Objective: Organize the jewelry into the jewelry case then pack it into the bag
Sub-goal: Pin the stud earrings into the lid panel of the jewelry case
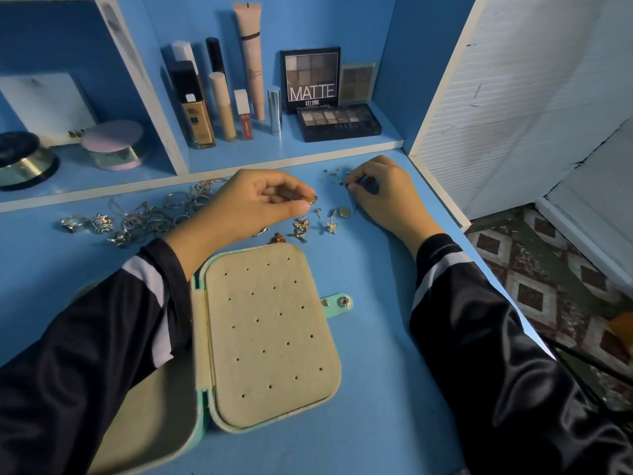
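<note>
Blue desk top (376,354) carries the open jewelry case (274,337). Its beige perforated panel faces up, and it lies just below both wrists, between the two sleeves. The left hand (253,204) pinches a small gold earring (312,199) between thumb and forefinger. Just under those fingertips lie loose gold charms (301,228). On the hand's outer side, a tangle of silver rings and chains (154,214) spreads out. The right hand (383,197) curls over a scatter of tiny studs (334,174) with its fingertips pressed together. They may be gripping one, but the piece is too small to tell.
</note>
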A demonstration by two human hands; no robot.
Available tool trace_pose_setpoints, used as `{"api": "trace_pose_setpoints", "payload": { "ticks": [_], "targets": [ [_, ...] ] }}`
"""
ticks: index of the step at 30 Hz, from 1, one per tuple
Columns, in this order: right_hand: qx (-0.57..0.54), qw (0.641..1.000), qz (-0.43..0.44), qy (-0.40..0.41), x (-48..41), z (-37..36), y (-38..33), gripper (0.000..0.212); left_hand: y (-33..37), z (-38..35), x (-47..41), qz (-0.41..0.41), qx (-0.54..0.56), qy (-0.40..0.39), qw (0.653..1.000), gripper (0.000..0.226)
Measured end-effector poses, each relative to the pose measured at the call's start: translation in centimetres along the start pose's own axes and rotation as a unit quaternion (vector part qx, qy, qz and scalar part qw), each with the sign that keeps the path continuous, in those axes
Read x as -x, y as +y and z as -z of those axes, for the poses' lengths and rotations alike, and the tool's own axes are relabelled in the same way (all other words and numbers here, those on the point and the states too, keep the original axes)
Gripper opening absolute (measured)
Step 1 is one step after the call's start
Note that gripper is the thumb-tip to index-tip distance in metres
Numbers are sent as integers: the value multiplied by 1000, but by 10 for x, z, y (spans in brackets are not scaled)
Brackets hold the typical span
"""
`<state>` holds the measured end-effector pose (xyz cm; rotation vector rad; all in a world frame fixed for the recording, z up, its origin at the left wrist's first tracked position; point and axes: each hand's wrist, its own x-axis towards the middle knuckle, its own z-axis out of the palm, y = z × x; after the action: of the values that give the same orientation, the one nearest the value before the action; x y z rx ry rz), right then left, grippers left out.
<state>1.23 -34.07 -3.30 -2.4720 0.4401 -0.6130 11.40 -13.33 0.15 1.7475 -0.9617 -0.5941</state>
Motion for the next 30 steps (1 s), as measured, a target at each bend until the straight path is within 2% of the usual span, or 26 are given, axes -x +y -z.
{"api": "trace_pose_setpoints", "payload": {
  "ticks": [6, 15, 19, 30],
  "targets": [
    [7, 1000, 5, -3, 0, -2, 0, 9, -3, 2, -3, -24, -5, 22, 999, 9],
    [19, 999, 8, -34, 0, -2, -1, 8, -4, 5, -3, -47, -8, 47, 998, 15],
    [19, 999, 4, -39, -1, -2, 0, 9, -4, 3, -2, -57, -24, 36, 997, 21],
    [5, 999, 13, -34, 2, -1, -1, 14, -9, 4, -4, -47, -24, 20, 998, 16]
  ]
}}
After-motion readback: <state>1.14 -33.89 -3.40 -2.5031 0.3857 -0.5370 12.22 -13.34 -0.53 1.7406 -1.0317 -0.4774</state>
